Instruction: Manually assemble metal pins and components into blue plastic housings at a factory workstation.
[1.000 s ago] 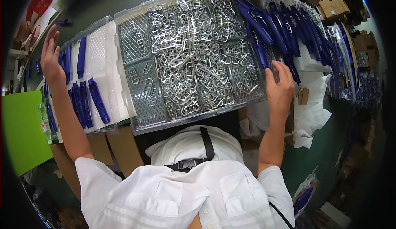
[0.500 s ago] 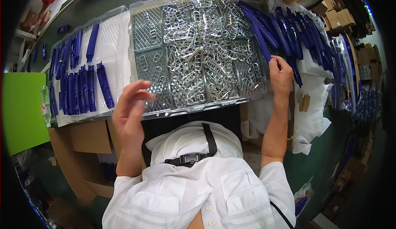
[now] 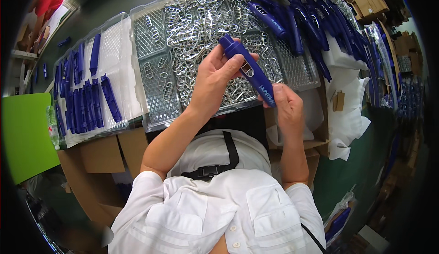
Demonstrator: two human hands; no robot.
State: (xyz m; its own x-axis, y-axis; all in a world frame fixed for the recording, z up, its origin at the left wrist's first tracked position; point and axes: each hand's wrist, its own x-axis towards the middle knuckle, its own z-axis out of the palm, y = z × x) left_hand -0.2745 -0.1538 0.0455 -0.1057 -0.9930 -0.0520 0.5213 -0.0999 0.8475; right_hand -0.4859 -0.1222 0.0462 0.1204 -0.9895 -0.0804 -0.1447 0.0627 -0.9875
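Observation:
Between my two hands is a blue tube-shaped plastic casing [image 3: 253,71], tilted, with a stepped collar at its upper left end and a silvery metal piece set in an oblong slot. My left hand [image 3: 211,78] grips the casing near the collar, thumb on top. At the lower right end, my right hand [image 3: 288,107] pinches it between thumb and fingers. Below the casing lies a clear plastic tray [image 3: 160,122] full of loose oblong metal clips [image 3: 194,18]. Up and to the right, similar blue casings [image 3: 313,25] are heaped at the tray's edge.
A second tray lined with white sheet [image 3: 120,48] stands on the left, bearing rows of slim blue shells [image 3: 94,100]. A green board [image 3: 25,135] is at far left. Open cardboard boxes [image 3: 98,155] sit below the table edge. White foam sheet [image 3: 345,121] hangs at right.
My right hand has drawn a blue casing from the heap down toward me. My left hand, free before, has moved right and taken hold of its collar end.

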